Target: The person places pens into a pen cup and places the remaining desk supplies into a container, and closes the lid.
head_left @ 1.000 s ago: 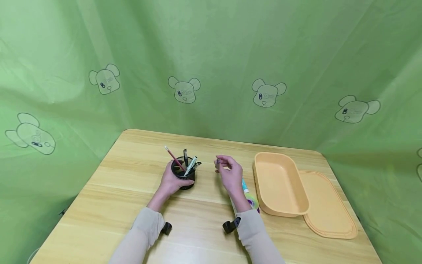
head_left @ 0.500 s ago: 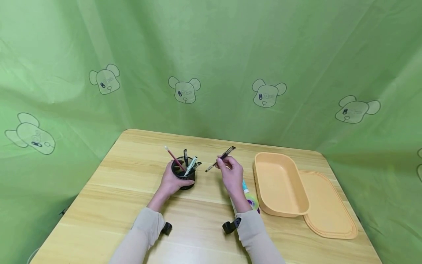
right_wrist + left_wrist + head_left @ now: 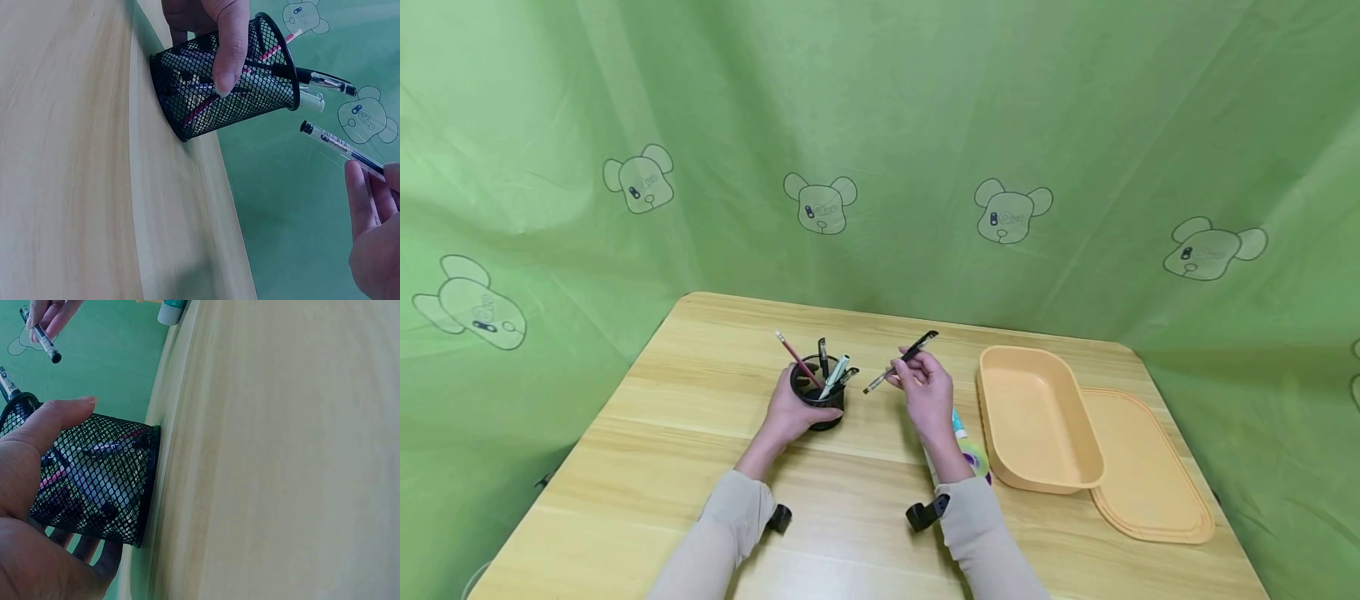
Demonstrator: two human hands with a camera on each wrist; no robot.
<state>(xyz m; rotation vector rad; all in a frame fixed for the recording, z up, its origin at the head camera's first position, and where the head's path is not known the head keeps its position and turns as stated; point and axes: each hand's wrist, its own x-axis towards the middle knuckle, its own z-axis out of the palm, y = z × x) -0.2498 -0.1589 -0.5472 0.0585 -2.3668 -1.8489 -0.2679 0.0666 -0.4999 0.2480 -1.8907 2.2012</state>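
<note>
My left hand [image 3: 792, 410] grips a black mesh pen holder [image 3: 231, 87] from its left side, the thumb across the front. In the holder stand a red pencil [image 3: 796, 358] with a white eraser end, a black-capped pen [image 3: 823, 358], a pale green pen [image 3: 836, 375] and another black pen [image 3: 848, 377]. My right hand [image 3: 927, 397] pinches a clear gel pen with a black cap [image 3: 901, 363] between thumb and fingers. The pen is tilted, cap end up and away to the right, its lower end pointing toward the holder from a short distance to the right.
An orange rectangular box [image 3: 1037, 421] stands open to the right, its matching lid [image 3: 1150, 467] flat beside it. Partly under my right forearm lie a blue-and-white tube [image 3: 958, 423] and a green-and-purple tape roll [image 3: 973, 458]. A green curtain [image 3: 895, 275] hangs behind the wooden table [image 3: 842, 533].
The pen in my right hand has turned from barely showing to lying slantwise across the fingers, then shifted slightly. My left hand and the pen holder have stayed put.
</note>
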